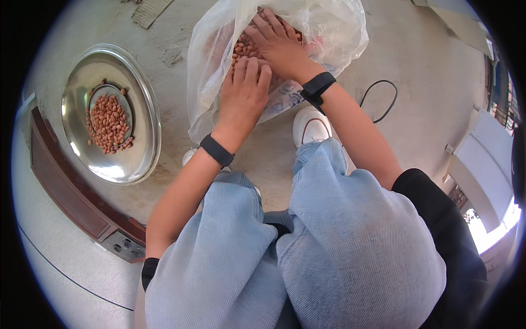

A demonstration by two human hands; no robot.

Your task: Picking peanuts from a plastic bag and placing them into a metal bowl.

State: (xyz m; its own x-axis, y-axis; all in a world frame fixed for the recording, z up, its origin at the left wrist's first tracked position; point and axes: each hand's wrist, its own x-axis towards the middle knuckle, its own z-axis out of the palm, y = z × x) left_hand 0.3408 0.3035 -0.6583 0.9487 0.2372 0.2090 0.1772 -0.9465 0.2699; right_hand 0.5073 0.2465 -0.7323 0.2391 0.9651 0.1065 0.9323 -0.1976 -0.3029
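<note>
A translucent plastic bag (337, 24) stands open on the floor before me, with reddish-brown peanuts (246, 46) inside. My left hand (244, 92) rests at the bag's near opening, fingers bent over the peanuts; its fingertips are partly hidden. Farther in, my right hand (281, 47) lies palm down on the peanuts with its fingers spread. Neither hand shows anything gripped. To the left, a round shiny metal tray (146, 111) holds a heap of similar peanuts (109, 119) at its middle, a few lying apart from the heap.
A dark loop of cord (396, 92) lies on the floor right of the bag. Torn corrugated cardboard (150, 12) is at the top left. A brown wooden piece with a socket panel (123, 245) runs along the lower left. My white shoe (312, 125) is just below the bag.
</note>
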